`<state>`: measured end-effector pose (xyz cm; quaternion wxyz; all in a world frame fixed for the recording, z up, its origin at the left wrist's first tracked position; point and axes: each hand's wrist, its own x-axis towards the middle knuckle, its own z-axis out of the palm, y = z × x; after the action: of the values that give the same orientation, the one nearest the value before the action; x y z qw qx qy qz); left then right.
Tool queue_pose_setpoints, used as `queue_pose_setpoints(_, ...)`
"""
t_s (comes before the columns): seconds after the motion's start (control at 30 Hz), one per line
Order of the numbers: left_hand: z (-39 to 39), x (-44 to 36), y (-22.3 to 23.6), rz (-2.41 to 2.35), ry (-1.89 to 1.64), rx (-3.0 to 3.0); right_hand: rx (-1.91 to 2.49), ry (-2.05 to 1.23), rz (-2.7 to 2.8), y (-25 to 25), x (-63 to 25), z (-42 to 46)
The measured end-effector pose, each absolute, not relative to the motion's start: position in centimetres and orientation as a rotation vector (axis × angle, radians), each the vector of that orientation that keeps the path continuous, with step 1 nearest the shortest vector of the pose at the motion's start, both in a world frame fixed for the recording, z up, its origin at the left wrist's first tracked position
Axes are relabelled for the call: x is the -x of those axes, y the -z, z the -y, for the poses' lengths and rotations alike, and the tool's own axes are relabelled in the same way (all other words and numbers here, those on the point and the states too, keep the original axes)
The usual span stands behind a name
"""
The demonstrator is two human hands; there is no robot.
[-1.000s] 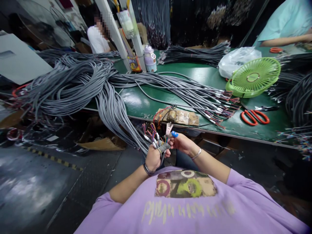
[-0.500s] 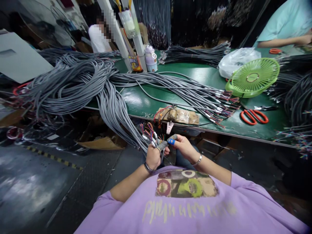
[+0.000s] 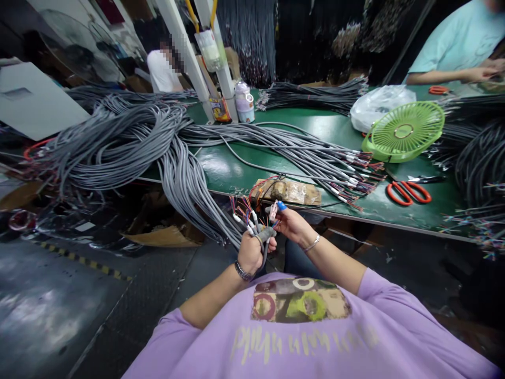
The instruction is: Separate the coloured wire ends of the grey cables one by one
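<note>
My left hand (image 3: 252, 252) is closed around several grey cables (image 3: 213, 216), in front of the green table's near edge. Their stripped ends fan out above the fist as thin coloured wires (image 3: 246, 208), with white bands below them. Grey wrapping covers my left thumb. My right hand (image 3: 294, 226), one digit wrapped in blue, pinches a small pale pink clip-like piece (image 3: 273, 211) just beside those wire ends. Behind this piece, a wooden block (image 3: 302, 192) with red and black leads lies at the table edge.
More grey cables (image 3: 122, 142) lie in a large coil and across the green table (image 3: 221, 166). Orange-handled scissors (image 3: 408, 193), a green fan (image 3: 406, 131), a plastic bag (image 3: 379, 105) and a lidded bottle (image 3: 244, 102) stand or lie there. A co-worker's arm (image 3: 442, 77) is at far right.
My right hand has moved up from beside my left thumb to the pale pink piece and taken hold of it. The left hand keeps its grip on the cables, nearly in place.
</note>
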<state>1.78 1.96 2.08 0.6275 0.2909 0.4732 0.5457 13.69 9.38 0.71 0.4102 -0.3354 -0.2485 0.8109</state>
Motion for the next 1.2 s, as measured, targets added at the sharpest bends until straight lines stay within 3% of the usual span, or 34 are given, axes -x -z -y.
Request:
queue_pose_setpoints(0.67, -1.7, -1.9, -1.7, -1.111, -1.231, -0.663, 0.803, -2.111, 0.566, -0.4, -13.9, -8.8)
queue_pose_setpoints(0.83, -0.9, -1.5, -1.4, -1.142, -1.227, -0.708, 0.894, -2.161, 0.818, -0.2, -15.2, -7.5)
queue_pose_setpoints(1.2, -0.4, -0.9, -0.3, -1.145, -0.881, -0.890, 0.916, -1.810, 1.475, -0.9, -15.4, -5.7)
